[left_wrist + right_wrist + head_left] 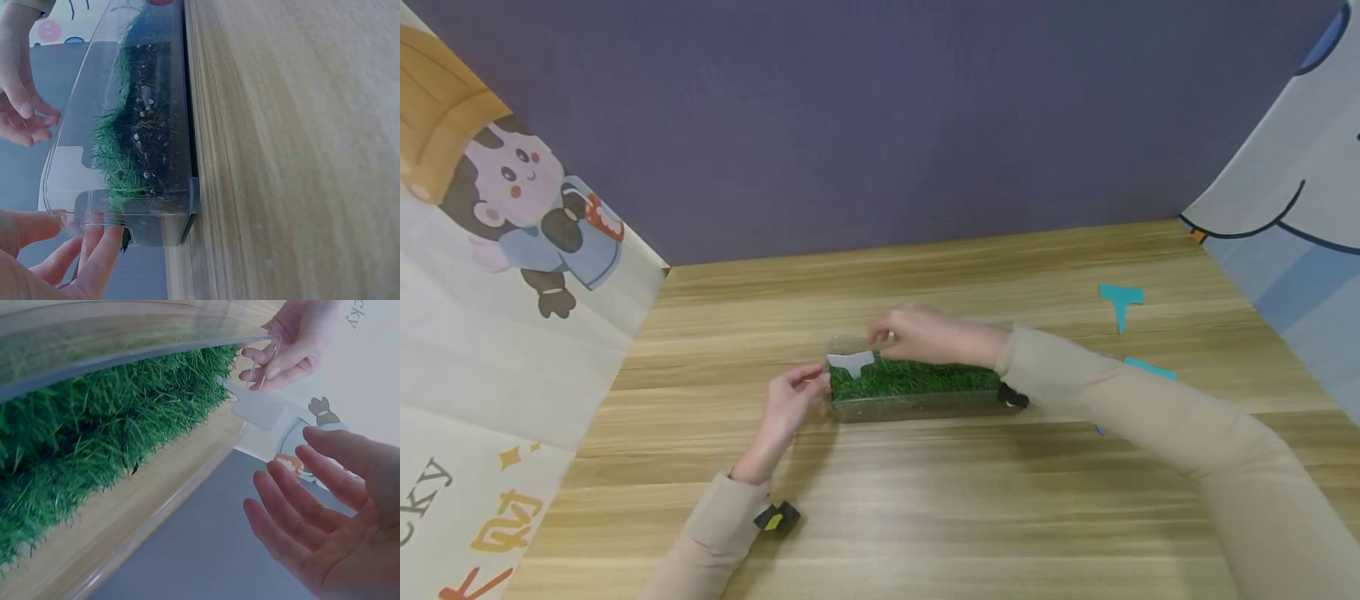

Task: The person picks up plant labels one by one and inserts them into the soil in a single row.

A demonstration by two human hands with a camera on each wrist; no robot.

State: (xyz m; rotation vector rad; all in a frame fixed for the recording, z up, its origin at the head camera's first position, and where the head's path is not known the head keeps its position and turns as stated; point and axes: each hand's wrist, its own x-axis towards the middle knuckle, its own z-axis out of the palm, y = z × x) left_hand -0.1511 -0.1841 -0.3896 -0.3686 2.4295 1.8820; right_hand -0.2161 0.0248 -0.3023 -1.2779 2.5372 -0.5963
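A long clear plastic box [917, 408] holds green grass [917, 379] over dark soil [150, 125]. At its left end stands a white T-shaped plant label [852, 363], its stem down in the grass. My left hand [793, 400] rests its fingertips against the left end wall, with the thumb by the corner. Over the box, just right of the label, is my right hand [925, 335]; its fingers [294, 506] are loosely spread and hold nothing. The right forearm hides part of the box's right end.
To the right on the wooden table [925, 500] lie a turquoise T-shaped label [1122, 304] and another turquoise label [1150, 367], partly behind the right sleeve. A dark purple wall [887, 125] rises behind. Printed side panels [497, 333] stand left and right.
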